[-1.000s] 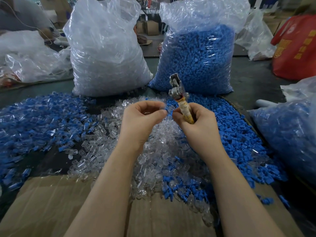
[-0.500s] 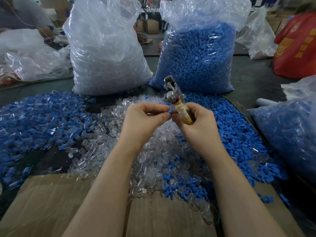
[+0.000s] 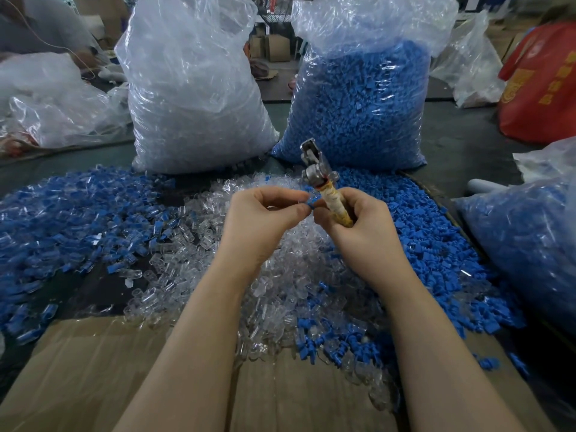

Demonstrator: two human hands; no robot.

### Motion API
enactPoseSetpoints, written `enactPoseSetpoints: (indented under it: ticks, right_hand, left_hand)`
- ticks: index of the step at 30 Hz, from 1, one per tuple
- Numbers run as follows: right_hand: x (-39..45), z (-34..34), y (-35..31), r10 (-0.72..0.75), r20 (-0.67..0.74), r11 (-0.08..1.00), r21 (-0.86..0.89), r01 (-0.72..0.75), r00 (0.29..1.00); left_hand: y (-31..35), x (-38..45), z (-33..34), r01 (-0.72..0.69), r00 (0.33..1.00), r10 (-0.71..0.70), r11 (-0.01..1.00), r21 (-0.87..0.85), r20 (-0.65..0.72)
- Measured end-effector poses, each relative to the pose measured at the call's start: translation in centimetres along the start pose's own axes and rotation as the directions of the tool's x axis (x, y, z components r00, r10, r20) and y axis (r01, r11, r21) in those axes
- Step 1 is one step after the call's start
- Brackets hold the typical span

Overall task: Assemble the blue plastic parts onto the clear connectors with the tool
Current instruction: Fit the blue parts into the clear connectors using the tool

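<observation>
My left hand (image 3: 265,219) pinches a small blue plastic part (image 3: 312,201) between thumb and fingertips, held up above the pile of loose clear connectors (image 3: 280,275). My right hand (image 3: 358,226) grips the tool (image 3: 324,185) by its tape-wrapped handle, with the metal head pointing up and away. Fingertips of both hands meet at the blue part, right beside the handle. Whether a clear connector is also between the fingers I cannot tell.
Loose blue parts (image 3: 436,244) spread to the right, and mixed blue and clear pieces (image 3: 62,219) lie to the left. Two big plastic bags stand behind: clear connectors (image 3: 193,95) and blue parts (image 3: 358,104). Another bag of blue parts (image 3: 530,244) sits at right. Cardboard (image 3: 93,369) lies in front.
Both hands drew closer together, and the tool head tilted slightly to the left. The fingertips now meet at the blue part.
</observation>
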State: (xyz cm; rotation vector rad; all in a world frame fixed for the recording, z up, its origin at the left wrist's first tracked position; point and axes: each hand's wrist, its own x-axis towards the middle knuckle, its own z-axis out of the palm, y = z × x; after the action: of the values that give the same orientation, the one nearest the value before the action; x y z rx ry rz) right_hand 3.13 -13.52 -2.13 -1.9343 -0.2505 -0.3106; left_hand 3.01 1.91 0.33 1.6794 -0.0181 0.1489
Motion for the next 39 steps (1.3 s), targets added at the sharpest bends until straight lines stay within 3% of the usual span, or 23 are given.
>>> enactPoseSetpoints:
  ticks: [15, 22, 39]
  right_hand:
    - [0.0, -1.3, 0.7, 0.133, 0.223, 0.986, -0.129, -0.106, 0.966]
    - [0.1, -1.1, 0.6, 0.140, 0.219, 0.976, -0.192, -0.098, 0.966]
    - [-0.3, -1.4, 0.5, 0.117, 0.267, 0.961, -0.275, -0.040, 0.956]
  left_hand:
    - [-0.1, 0.4, -0.8, -0.103, 0.992, 0.085, 0.974, -0.203, -0.095]
    - [0.1, 0.5, -1.0, -0.158, 0.986, 0.148, 0.978, -0.135, -0.081]
    - [-0.6, 0.6, -0.9, -0.158, 0.987, 0.157, 0.969, -0.188, -0.021]
